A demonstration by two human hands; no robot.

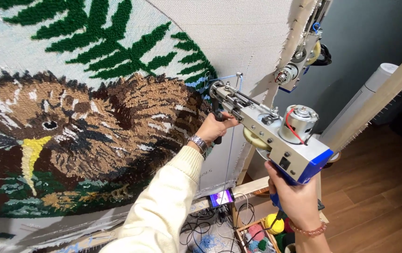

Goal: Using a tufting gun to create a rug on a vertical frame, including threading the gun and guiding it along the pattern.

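Rug (93,117) on stretched cloth: brown bird, yellow beak, green fern leaves above. Left hand (217,127), right of bird, clamped around front handle of tufting gun (269,133); wristwatch (198,142) on wrist. Gun tip against cloth at rug's right edge; blue yarn (229,77) feeds into tip. Right hand (294,197) clamped around rear blue grip, below gun. Second tufting gun (299,61) hangs on frame, above first. Yarn balls (269,229) in crate, below gun.

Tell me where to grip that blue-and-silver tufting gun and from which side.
Grip the tufting gun by its two handles from below: right hand on the rear blue one, left hand on the front black one. Motor and gears sit exposed on top.
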